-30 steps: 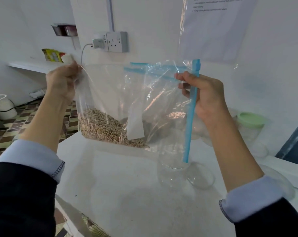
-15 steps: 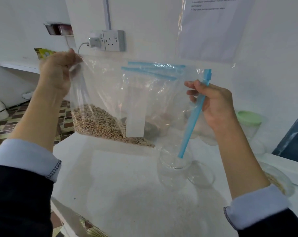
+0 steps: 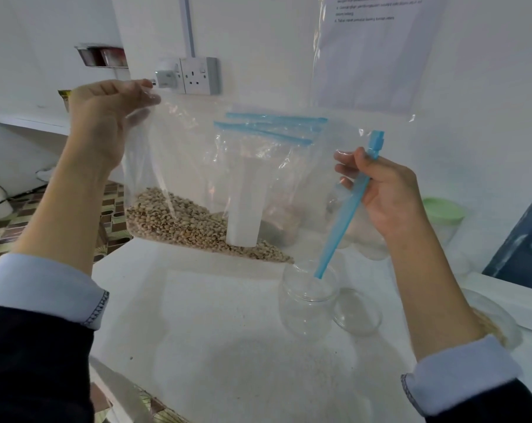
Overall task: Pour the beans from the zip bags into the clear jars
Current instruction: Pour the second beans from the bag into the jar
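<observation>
A white counter [image 3: 228,346] is sitting under a white wall. The zip bag [image 3: 197,178] is hanging above it, soft and floppy, its beans [image 3: 179,221] sagging low. The left hand [image 3: 106,117] is pinching a top corner; the right hand [image 3: 389,190] is gripping the blue zip strip [image 3: 344,215], good places to hold. The clear jar [image 3: 307,300] below is hard to see, maybe empty.

Bare counter in front, clutter to the right and behind

I see open white counter [image 3: 228,346] near me; the open clear jar [image 3: 307,303] and its lid [image 3: 357,311] stand just right of it, the raised zip bag [image 3: 228,184] blocks the middle, more bags [image 3: 277,126] lean at the wall, and a green-lidded jar [image 3: 443,215] crowds the far right.
</observation>
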Available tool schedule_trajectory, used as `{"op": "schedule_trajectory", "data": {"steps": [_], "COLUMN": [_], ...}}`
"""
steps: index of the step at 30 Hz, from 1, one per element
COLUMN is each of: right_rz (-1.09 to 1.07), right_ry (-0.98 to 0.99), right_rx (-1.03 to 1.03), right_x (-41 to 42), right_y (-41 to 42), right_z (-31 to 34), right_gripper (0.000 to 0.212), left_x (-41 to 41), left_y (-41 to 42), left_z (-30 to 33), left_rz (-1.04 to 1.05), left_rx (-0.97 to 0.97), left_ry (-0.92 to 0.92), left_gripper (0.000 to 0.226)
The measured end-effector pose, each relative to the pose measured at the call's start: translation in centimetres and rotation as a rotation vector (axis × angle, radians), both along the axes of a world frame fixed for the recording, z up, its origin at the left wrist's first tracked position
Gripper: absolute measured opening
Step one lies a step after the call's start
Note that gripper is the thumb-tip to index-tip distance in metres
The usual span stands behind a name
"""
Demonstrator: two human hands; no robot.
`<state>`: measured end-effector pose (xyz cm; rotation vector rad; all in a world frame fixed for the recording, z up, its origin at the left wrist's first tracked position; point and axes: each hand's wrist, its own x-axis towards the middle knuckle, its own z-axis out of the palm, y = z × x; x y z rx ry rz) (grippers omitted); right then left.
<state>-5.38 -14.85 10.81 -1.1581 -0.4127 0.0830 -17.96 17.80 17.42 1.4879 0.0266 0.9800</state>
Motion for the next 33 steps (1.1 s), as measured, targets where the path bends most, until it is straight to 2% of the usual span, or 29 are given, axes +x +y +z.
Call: {"op": "schedule_trajectory", "data": {"steps": [14, 20, 24, 33], "right_rz": [0.005, -0.003, -0.018, -0.018], "right_ry": [0.063, 0.105, 0.125, 0.145], "right_rx": [0.047, 0.101, 0.11, 0.117], "right_x": [-0.4, -0.2, 0.0, 0.0], "right_y": [-0.6, -1.0, -1.2, -1.4], "right_z": [-0.4, -0.7, -1.0, -1.4], "right_gripper": [0.014, 0.02, 0.012, 0.012], "left_x": [-0.1, 0.2, 0.4, 0.4], "left_y": [-1.7, -2.4, -3.1, -3.4], "left_z": [1.0, 1.4, 1.6, 1.7], "left_rz": [0.019, 0.028, 0.026, 0.022], "left_rx": [0.024, 0.052, 0.061, 0.06], "left_ry": [-0.047, -0.058, -0.069, -0.065], "left_gripper": [0.048, 0.046, 0.046, 0.047]}}
